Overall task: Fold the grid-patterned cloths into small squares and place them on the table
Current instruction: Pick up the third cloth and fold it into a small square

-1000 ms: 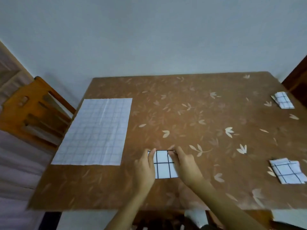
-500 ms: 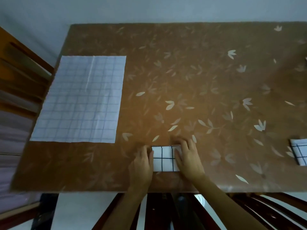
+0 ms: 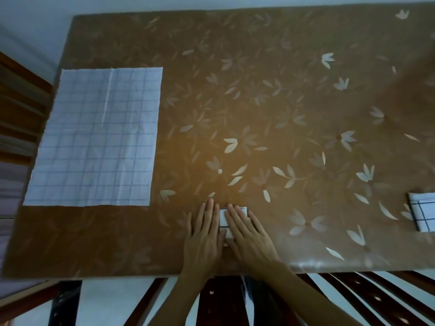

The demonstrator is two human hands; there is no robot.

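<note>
Below the table edge: dark wooden slats [image 3: 348, 295] over a pale floor, with both forearms reaching across them.
Left hand [image 3: 204, 234]: released, fingers straight and together, laid flat. Most of it rests on the tabletop at the left edge of the small folded cloth, with its inner side touching that cloth.
Right hand [image 3: 247, 234]: released, fingers straight and slightly spread, pressing flat on top of the cloth and covering most of it.
Small folded cloth [image 3: 222, 218]: white with dark grid lines, lying flat near the table's near edge. Only a strip between the hands and its far right corner show.
Second folded cloth [image 3: 423, 215]: same bold grid, lying at the right, cut off by the frame, well apart from the hands.
Unfolded cloth [image 3: 94, 140]: large, pale, with a faint grid, spread flat on the left part of the table and creased lengthwise.
Table [image 3: 259, 90]: brown covering with pale leaf and flower motifs.
Wooden chair [image 3: 21, 95]: just beside the table's left edge.
Wall [image 3: 117, 3]: pale, beyond the far edge.
</note>
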